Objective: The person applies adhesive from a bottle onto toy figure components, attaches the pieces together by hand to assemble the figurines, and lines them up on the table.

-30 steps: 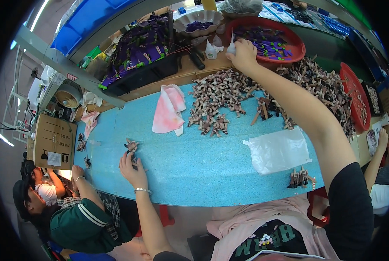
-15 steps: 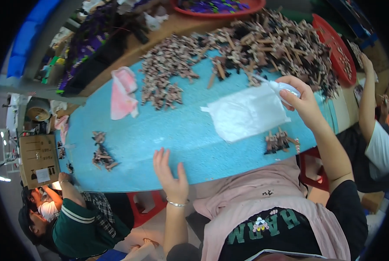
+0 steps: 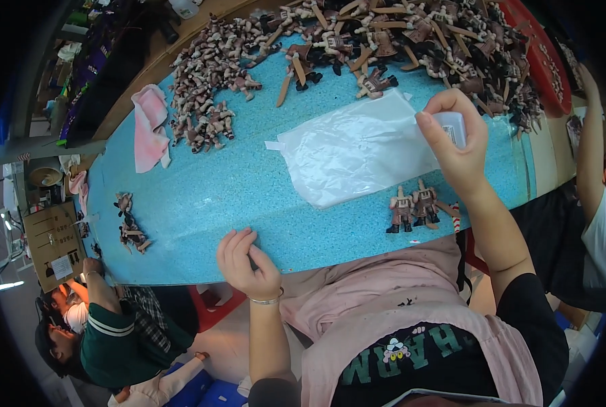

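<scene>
My right hand (image 3: 462,146) closes its thumb and fingers round a small translucent squeeze bottle (image 3: 450,127), at the right end of a white plastic sheet (image 3: 354,150) on the table. The bottle's nozzle cannot be seen. At the table's near edge my left hand (image 3: 247,264) lies with loosely bent fingers and the thumb apart, holding nothing. Two small figurines (image 3: 401,209) in brown and black lie side by side below the sheet, near my right forearm. A brown, blade-shaped piece and a red-and-white striped piece (image 3: 456,218) are beside them.
A large heap of figurine parts (image 3: 384,37) covers the far side of the blue tabletop (image 3: 201,203). Smaller pieces (image 3: 214,74) spread to its left, by a pink-and-white cloth (image 3: 151,125). A few figurines (image 3: 132,227) lie at left. A red tray (image 3: 537,57) stands far right. Other people sit at both sides.
The view has shifted, so the table things sit higher and further left. My right hand has turned the bottle, and its nozzle no longer shows. My left fingers have curled more.
</scene>
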A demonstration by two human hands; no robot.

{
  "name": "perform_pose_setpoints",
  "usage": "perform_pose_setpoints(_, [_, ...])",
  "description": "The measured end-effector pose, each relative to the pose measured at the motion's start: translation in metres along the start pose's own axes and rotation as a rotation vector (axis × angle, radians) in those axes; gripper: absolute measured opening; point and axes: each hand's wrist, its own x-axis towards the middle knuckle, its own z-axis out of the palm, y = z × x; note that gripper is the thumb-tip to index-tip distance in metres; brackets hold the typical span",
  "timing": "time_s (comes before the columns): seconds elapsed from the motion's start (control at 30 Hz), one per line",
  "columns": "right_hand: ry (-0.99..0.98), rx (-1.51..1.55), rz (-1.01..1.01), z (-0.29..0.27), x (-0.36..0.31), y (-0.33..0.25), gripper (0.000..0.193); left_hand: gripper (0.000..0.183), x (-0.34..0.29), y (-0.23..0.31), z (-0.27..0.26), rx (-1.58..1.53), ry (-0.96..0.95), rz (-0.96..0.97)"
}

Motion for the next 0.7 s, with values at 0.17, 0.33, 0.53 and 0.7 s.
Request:
perform_pose_setpoints(0.17, [-0.034,-0.012,-0.079,0.002,-0.004,0.0039,0.01,0.017,-0.0019,-0.0024,0.0009,0.019,0.039,0.03])
perform_pose_setpoints(0.33, [-0.085,0.002,-0.041,0.0029,-0.0049,0.0026,0.009,0.017,0.0002,-0.0001,0.0022,0.026,0.043,0.023])
perform_pose_setpoints(0.53, [-0.092,-0.011,-0.011,0.0042,-0.0051,0.0026,0.01,0.017,-0.0003,-0.0012,0.0021,0.026,0.052,0.02])
perform_pose_setpoints(0.7, [-0.081,-0.005,-0.019,0.0037,-0.0047,0.0047,0.011,0.017,0.0,-0.0013,0.0029,0.023,0.054,0.021])
